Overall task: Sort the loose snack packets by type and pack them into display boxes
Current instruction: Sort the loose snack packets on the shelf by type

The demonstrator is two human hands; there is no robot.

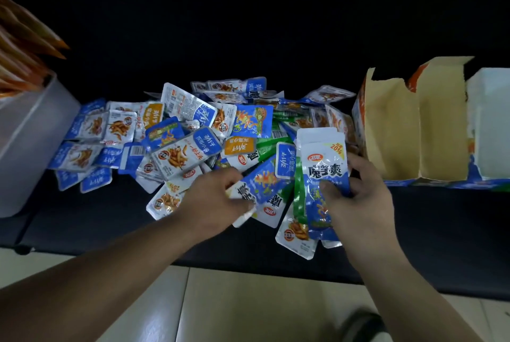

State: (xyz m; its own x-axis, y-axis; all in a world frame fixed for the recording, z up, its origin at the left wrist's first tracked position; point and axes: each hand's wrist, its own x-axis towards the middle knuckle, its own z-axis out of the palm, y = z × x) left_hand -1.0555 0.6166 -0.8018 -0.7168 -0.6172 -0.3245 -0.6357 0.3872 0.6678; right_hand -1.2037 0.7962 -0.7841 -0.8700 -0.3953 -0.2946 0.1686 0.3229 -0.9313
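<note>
A heap of loose snack packets (187,131), mostly blue and white with some green ones (271,138), covers the middle of a dark surface. My right hand (358,198) grips a small upright stack of blue-and-white packets (323,156), thumb pressed on the front one. My left hand (212,198) pinches another blue-and-white packet (259,184) at the heap's near edge, just left of the stack. An open cardboard display box (400,126) with torn flaps stands to the right of the heap, close beside my right hand.
A grey bin (30,131) holding orange packets (24,46) stands at the left. Beyond the box on the right is a white container (491,120). The dark surface's front edge runs below my hands, with pale floor tiles (248,308) beneath.
</note>
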